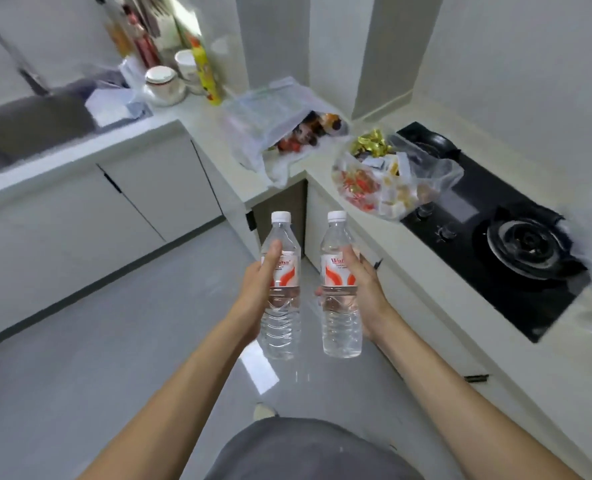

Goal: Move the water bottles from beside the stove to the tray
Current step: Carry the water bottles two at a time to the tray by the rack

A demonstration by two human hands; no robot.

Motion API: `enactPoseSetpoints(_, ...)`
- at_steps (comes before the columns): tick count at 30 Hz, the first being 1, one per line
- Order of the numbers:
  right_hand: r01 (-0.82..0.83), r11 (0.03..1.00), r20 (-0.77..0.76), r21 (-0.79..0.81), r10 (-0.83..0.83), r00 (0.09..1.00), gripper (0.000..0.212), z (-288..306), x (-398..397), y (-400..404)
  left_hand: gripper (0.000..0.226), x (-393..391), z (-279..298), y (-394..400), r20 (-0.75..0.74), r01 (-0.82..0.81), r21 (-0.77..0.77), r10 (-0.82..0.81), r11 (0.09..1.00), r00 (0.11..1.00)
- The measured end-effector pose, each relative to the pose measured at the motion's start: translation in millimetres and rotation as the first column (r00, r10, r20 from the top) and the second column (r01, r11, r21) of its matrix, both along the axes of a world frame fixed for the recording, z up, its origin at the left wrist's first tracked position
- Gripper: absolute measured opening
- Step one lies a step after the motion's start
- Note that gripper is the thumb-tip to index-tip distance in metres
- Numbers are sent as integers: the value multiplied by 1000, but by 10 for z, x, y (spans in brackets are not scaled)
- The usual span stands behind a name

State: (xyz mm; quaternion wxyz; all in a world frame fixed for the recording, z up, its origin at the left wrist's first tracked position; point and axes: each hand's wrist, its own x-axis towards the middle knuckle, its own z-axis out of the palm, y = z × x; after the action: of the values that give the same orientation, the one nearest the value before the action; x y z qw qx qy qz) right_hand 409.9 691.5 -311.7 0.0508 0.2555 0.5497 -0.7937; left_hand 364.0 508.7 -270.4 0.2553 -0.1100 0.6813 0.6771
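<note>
I hold two clear water bottles with white caps and red-and-white labels, both upright over the grey floor. My left hand (258,292) grips the left water bottle (280,317) around its label. My right hand (365,289) grips the right water bottle (341,320) the same way. The black gas stove (516,258) lies on the counter to my right, apart from both bottles. No tray shows in this view.
A clear bag of wrapped sweets (388,181) sits on the counter beside the stove. A white plastic bag (274,126) with packets lies in the counter corner. Farther left are a white pot (163,84), a yellow pack (206,74) and the sink (28,126). White cabinets (132,195) line the floor.
</note>
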Motion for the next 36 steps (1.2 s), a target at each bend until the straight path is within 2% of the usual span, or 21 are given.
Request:
enactPoseSetpoints(3,-136,991,-14,0,136,991,86,59,-465,-592,67,-274,10,-635,11,-114,-16,114,993,993)
enactPoseSetpoints(8,-295,955,-56,8,295,954,79,252,-1205,-1470,48,-691,6,-1522,23,-318,-36,319,947,948)
enactPoseSetpoints(11,-394,919,-43,-8,394,918,77,202,-1679,-1948,45,-922,2,-1967,23,-423,-19,424,906,905)
enactPoseSetpoints(15,-538,843,-38,-21,537,843,71,153,-2360,-2630,61,-1295,26,-2557,1,-579,-34,579,815,815)
enactPoseSetpoints(18,-624,781,-60,-31,622,781,61,203,-2865,-3173,48,-1622,83,-3001,-10,-682,-73,684,727,730)
enactPoseSetpoints(21,-717,696,-60,-38,715,697,62,257,-3293,-3686,51,-1878,186,-3413,-34,-767,-86,767,636,640)
enactPoseSetpoints(24,-798,601,-50,-43,797,602,64,298,-3642,-4201,76,-2031,254,-3799,-49,-851,-68,850,521,525)
enactPoseSetpoints(26,-847,529,-50,-46,846,531,61,300,-3794,-4563,85,-2062,270,-4029,-49,-892,-52,891,449,451)
enactPoseSetpoints(30,-917,395,-47,-49,917,397,60,318,-3950,-5382,75,-2038,238,-4594,17,-951,2,951,309,309)
enactPoseSetpoints(36,-979,202,-39,8,979,201,73,253,-3986,-6702,82,-1957,84,-5748,59,-988,28,986,154,155)
